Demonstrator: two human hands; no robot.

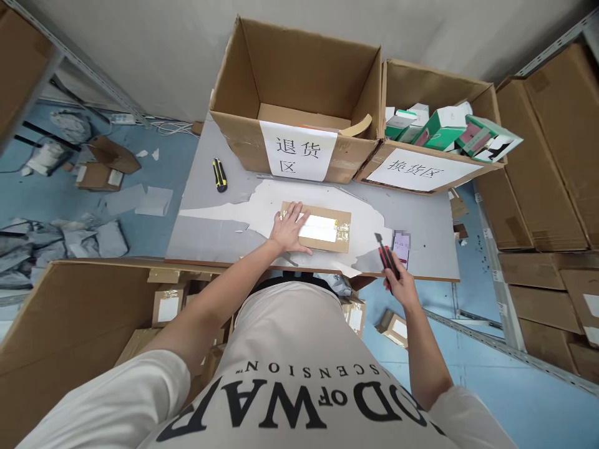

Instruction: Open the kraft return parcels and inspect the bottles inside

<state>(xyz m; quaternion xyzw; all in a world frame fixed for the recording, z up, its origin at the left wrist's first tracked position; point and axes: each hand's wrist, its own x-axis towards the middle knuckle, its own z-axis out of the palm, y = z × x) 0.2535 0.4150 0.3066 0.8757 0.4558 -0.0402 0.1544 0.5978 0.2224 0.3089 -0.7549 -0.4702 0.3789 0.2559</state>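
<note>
A taped brown cardboard box (347,226) with a white label (321,229) lies near the front middle of the table. My left hand (289,231) rests flat on the box's left part, its fingers spread. In my right hand (400,280) is a red and black box cutter (387,257), gripped by the handle with its blade pointing up and away from me. The cutter is apart from the box, to its right. A phone (401,249) with a lit screen lies just beyond my right hand. Under the box is a torn white sheet (266,199).
A yellow and black box cutter (219,175) lies at the table's left. Two large labelled cartons stand at the back: a left carton (234,140) with a curved cardboard strip, and a right carton (437,72) with several green-white boxes. A big open carton (47,324) stands at lower left.
</note>
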